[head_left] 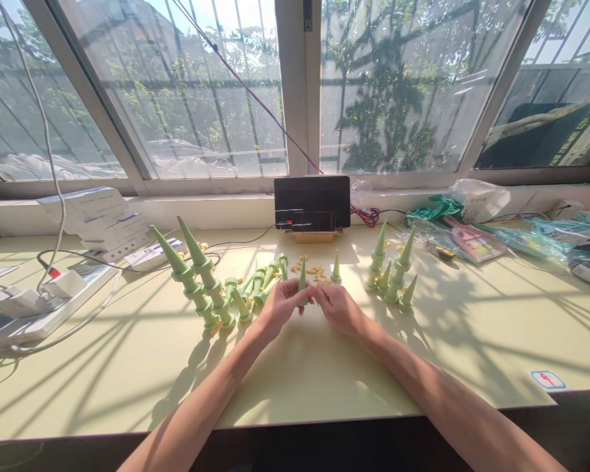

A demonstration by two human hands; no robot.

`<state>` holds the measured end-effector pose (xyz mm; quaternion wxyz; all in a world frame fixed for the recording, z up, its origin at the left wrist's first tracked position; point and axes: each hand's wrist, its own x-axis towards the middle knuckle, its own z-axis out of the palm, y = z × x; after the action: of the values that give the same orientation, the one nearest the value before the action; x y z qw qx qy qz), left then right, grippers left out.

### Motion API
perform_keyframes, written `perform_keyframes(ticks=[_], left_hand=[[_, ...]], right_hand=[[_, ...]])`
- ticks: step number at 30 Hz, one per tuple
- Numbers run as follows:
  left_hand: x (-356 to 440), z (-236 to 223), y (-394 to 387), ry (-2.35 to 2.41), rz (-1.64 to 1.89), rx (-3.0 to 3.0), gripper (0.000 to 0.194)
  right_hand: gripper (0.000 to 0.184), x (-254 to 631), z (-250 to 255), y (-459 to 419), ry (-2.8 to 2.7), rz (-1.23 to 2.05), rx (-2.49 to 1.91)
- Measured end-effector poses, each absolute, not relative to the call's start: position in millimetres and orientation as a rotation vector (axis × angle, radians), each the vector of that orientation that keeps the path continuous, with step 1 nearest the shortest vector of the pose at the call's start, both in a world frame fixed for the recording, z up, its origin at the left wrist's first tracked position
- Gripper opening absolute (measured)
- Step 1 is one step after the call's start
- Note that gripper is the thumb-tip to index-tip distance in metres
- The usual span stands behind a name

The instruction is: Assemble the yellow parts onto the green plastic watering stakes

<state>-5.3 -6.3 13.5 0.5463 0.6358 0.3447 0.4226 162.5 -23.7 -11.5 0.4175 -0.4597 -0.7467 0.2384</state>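
Near the middle of the table, my left hand (284, 303) is closed around a small green cone piece (302, 278) that points upward. My right hand (340, 307) meets it from the other side, its thumb and fingers pinched together beside the cone; what they grip is hidden. Just beyond the hands lie several small tan pegs (315, 271). Another green cone (335, 267) stands upright behind my right hand. To the left are tall cone-topped green towers (193, 288) and several loose green cylindrical parts (259, 278).
More green towers (396, 275) stand to the right. A dark screen with a phone (313, 221) before it stands by the window. At left are a power strip (73, 301), cables and white boxes (96, 219); at back right, plastic bags (476, 239). A numbered sticker (548, 379) marks the front edge.
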Motion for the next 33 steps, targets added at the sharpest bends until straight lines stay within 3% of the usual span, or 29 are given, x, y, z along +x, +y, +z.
perform_keyframes(ticks=[4,20,33], left_hand=[[-6,13,-7,0.817,0.993,1.467,0.026],[-7,13,-8,0.797,1.009,1.488,0.029],[-5,7,-3,0.846,1.035,1.588,0.037]], right_hand=[[0.039,165,-10,-25,-1.939,0.564,-1.174],[0.049,161,-11,-25,-1.879,0.710,-1.053],[0.065,157,-20,-17,-1.604,1.247,-1.030]])
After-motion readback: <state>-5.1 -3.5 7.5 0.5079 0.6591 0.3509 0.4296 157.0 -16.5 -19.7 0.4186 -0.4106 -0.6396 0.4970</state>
